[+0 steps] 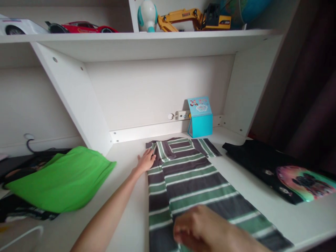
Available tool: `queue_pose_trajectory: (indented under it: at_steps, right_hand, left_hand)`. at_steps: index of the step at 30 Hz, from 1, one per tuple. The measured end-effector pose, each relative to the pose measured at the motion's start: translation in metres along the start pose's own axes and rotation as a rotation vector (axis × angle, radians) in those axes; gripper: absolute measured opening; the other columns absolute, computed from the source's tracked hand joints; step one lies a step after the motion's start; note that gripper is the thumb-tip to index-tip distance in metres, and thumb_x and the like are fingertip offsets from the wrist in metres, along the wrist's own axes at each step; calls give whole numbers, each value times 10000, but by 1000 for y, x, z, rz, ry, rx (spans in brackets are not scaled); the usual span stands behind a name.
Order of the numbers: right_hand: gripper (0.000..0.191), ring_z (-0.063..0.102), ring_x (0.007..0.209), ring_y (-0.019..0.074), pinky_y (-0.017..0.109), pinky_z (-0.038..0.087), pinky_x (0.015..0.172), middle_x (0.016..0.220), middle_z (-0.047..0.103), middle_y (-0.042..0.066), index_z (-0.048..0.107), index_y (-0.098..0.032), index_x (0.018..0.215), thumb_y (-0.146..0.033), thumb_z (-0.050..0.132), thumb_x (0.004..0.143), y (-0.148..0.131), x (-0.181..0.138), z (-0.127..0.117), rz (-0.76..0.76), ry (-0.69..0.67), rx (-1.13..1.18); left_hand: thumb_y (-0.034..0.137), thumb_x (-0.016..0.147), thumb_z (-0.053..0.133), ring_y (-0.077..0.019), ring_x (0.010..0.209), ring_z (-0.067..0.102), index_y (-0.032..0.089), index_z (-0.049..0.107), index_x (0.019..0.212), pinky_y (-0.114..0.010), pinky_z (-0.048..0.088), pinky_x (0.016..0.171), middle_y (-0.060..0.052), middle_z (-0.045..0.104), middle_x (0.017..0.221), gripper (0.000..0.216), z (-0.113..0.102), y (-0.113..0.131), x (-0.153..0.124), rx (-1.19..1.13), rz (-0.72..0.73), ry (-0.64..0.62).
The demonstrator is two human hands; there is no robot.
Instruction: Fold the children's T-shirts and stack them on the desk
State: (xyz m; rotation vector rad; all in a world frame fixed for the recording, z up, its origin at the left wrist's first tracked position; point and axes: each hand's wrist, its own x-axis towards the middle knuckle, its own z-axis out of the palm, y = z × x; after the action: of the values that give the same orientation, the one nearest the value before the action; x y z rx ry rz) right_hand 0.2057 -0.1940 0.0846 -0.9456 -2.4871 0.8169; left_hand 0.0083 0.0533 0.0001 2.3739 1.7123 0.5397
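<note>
A striped shirt (189,182) in dark grey, green and white lies flat on the white desk (126,224), collar toward the wall. My left hand (146,161) rests with fingers stretched out on the shirt's upper left edge, by the folded left sleeve. My right hand (202,227) is close to the camera, blurred, over the shirt's lower part; its fingers look curled down onto the fabric, and what they grip is unclear.
A folded green garment (63,178) lies at the left on darker clothes. A black printed shirt (283,175) lies at the right. A small turquoise calendar stand (201,117) stands by the back wall. Toy cars (78,27) and a yellow toy excavator (194,18) sit on the shelf above.
</note>
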Motion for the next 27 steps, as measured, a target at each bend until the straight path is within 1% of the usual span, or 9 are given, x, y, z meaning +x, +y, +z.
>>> queue_pose_trajectory:
  at_steps: [4,5,6,9,12,16,20,23,27]
  right_hand:
    - [206,603,706,136,209,385,624,734,661,32,652,-177,750,-187,462,827,47,63,-54,344,124,-364]
    - [171,611,780,157,217,391,669,798,671,46,656,-176,771,-205,492,810,64,81,-64,485,191,-395]
    - [170,611,837,180,228,394,697,856,673,72,659,-160,811,-201,494,806,83,98,-72,556,231,-402]
    - [250,601,920,214,253,408,735,948,653,142,637,-102,920,-197,420,840,131,142,-79,714,333,-391]
    - [319,586,971,234,277,422,752,1049,609,185,560,-72,1072,-245,396,860,159,170,-68,830,421,-373]
    - [423,577,989,261,310,435,758,1082,580,199,449,-66,1181,-274,486,814,172,188,-53,881,468,-358]
    - [407,589,956,219,289,426,770,1011,612,137,415,-120,1210,-170,465,809,177,192,-51,807,462,-362]
    - [372,581,956,173,257,410,787,1046,598,83,452,-209,1176,-97,388,827,178,192,-52,739,472,-395]
    - [290,573,955,202,295,420,781,1089,559,102,559,-206,1036,-133,336,866,178,188,-51,754,496,-457]
  left_hand:
    - [388,900,261,-287,1340,161,310,324,1352,-683,70,966,-60,229,1458,462,-3,2,-3,57,-9,-37]
    - [399,900,250,-292,1344,138,326,295,1364,-698,55,953,-47,211,1463,472,-4,2,-3,62,-6,-44]
    - [410,900,241,-294,1348,113,338,272,1372,-709,44,943,-34,191,1468,479,-5,2,-3,65,2,-54]
    - [427,899,219,-286,1355,73,360,245,1378,-713,30,942,8,140,1477,485,-5,2,-3,72,24,-85]
    - [430,895,213,-280,1351,111,366,252,1375,-695,29,963,18,151,1475,486,-4,1,-3,91,-14,-94]
    - [433,890,213,-278,1345,144,356,249,1378,-690,30,970,6,169,1472,495,-2,3,-1,113,-56,-67]
    - [431,889,216,-276,1344,147,346,247,1380,-699,15,961,-1,170,1472,499,-1,4,-1,109,-64,-64]
    - [442,886,221,-278,1345,141,345,255,1378,-689,9,968,-2,168,1473,502,0,3,-1,96,-65,-57]
    - [453,883,230,-274,1346,141,350,266,1371,-677,13,979,-7,179,1471,500,1,2,-2,89,-76,-51]
